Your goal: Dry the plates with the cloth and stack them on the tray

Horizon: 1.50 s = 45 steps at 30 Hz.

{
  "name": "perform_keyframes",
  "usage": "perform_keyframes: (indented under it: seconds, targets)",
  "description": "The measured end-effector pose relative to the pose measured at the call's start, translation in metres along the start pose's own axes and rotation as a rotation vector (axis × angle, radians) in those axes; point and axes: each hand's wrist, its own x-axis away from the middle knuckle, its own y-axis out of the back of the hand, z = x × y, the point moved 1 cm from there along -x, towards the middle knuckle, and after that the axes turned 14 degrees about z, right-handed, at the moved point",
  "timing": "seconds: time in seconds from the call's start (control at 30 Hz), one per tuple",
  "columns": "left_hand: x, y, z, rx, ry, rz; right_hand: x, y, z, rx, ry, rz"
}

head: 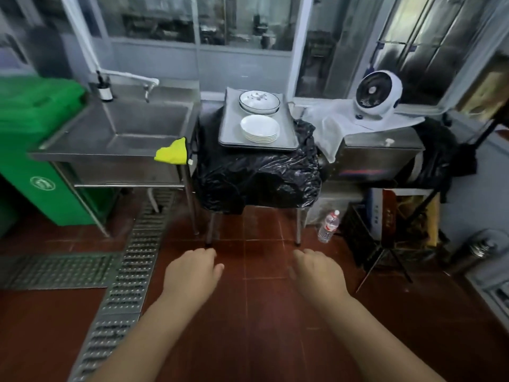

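Note:
A grey tray [289, 133] lies on a small table draped in black plastic [256, 175]. On the tray's near half stands a stack of several plain white plates [259, 128]. Behind it sit dark-rimmed patterned plates [259, 102]. A yellow cloth [172, 153] hangs over the front right corner of the steel sink counter [91, 142], left of the tray. My left hand [190, 271] and my right hand [319, 272] hover low over the red floor, well short of the table. Both have loosely curled fingers and hold nothing.
A green wheeled bin [33, 150] stands at far left. A white fan [378, 95] on a pale cloth tops the steel unit to the right. A water bottle [328, 226] stands on the floor beside crates. A metal drain grate [129, 268] runs across the red tiles.

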Motion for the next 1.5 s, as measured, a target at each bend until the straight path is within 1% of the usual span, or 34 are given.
perform_keyframes:
  seconds: [0.13,0.27,0.5,0.63,0.83,1.0,1.07,1.23,1.37,1.5]
  targets:
    - [-0.072,0.01,0.018,0.016,0.022,0.009,-0.078,0.009,0.0,0.001,0.002,0.019]
    - [-0.156,0.023,0.043,0.015,0.001,0.014,-0.163,0.02,0.005,-0.028,-0.047,0.013]
    - [-0.318,0.082,0.1,-0.029,-0.038,0.02,-0.319,0.065,0.018,-0.084,-0.158,-0.017]
    - [-0.396,0.105,0.114,-0.032,-0.064,0.018,-0.387,0.085,0.014,-0.116,-0.22,-0.029]
    - [-0.493,0.112,0.102,-0.03,-0.094,0.053,-0.478,0.094,-0.009,-0.191,-0.294,-0.011]
    - [-0.572,0.111,0.082,-0.01,-0.099,0.074,-0.564,0.093,-0.051,-0.216,-0.277,0.04]
    - [-0.606,0.111,0.074,0.003,-0.074,0.085,-0.601,0.092,-0.071,-0.254,-0.264,0.043]
    - [-0.684,0.112,0.05,0.153,0.011,0.16,-0.682,0.093,-0.119,-0.372,-0.263,0.093]
    - [-0.739,0.108,0.03,0.163,0.078,0.241,-0.731,0.09,-0.149,-0.432,-0.271,0.114]
    - [-0.785,0.1,0.018,0.301,0.159,0.295,-0.772,0.078,-0.167,-0.56,-0.284,0.165]
